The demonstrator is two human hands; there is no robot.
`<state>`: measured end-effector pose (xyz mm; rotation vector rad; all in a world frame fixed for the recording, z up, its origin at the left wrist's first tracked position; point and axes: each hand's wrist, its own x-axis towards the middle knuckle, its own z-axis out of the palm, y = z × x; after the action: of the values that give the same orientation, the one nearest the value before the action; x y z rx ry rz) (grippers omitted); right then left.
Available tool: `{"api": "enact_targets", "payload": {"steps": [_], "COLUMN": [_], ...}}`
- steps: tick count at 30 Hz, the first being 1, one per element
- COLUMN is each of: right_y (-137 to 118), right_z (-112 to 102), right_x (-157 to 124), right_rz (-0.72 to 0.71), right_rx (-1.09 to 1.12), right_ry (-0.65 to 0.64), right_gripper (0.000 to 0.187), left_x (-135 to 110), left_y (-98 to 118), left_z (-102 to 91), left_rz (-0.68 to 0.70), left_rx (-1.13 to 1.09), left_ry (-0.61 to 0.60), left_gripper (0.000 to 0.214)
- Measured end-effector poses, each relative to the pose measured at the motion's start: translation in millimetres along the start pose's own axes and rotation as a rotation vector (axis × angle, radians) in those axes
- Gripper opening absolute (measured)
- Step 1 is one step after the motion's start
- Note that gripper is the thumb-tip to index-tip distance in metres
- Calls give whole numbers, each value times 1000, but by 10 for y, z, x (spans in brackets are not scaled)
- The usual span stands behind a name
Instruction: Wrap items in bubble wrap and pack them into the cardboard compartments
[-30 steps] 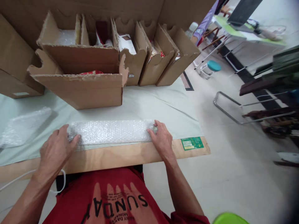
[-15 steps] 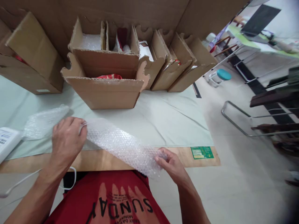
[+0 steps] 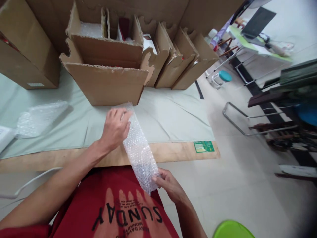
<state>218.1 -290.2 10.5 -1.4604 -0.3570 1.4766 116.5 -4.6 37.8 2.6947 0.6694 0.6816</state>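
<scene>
A long strip of clear bubble wrap (image 3: 141,150) slants from the cloth-covered table down over its front edge toward my red shirt. My left hand (image 3: 116,127) grips the strip near its far end, fingers curled over it. Lower down, my right hand (image 3: 169,183) pinches the near right corner between thumb and fingers, just in front of the table edge. Just beyond the strip's far end stands an open cardboard box (image 3: 111,84). Another crumpled piece of bubble wrap (image 3: 41,119) lies on the cloth at the left, apart from both hands.
Several open cardboard bins (image 3: 163,62) line the back of the table. A taller carton (image 3: 32,53) stands at the left. A white device (image 3: 6,137) sits at the left edge. To the right are a teal stool (image 3: 225,76), a metal-framed chair (image 3: 235,119) and a green round seat (image 3: 232,229).
My left hand has moved right and away from me with the far end of the bubble wrap. The strip now points more forward. My right hand keeps its corner, slightly lower and further left.
</scene>
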Motion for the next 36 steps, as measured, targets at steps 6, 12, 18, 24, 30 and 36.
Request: {"api": "enact_targets", "payload": {"steps": [6,12,18,24,30,36], "right_y": [-145,-536,-829,-869,-754,-680], "right_z": [278,676,830,486,322,377], "right_x": [12,223,447,612,1031,1170], "right_rz": [-18,-214,-325,-674,-382,-446], "right_rx": [204,430,430,-87,-140,-470], "right_ry": [-90,-141,-57,361,211,394], "right_gripper": [46,41,44,42,72,68], "left_x": [-809,-998,-931,-745,-648,-753], "left_y": [32,-97,-4,26,6,-28], "left_z": [-163,-138,-144,-122,-76,46], "left_rz": [96,-45,-194,-399,-455,-331], "left_rx": [-640,-798,-681,-709,-696,-361], "left_ry": [-390,-391,-313,-328,-380,-77], "left_gripper": [28,43,28,24,26,37]}}
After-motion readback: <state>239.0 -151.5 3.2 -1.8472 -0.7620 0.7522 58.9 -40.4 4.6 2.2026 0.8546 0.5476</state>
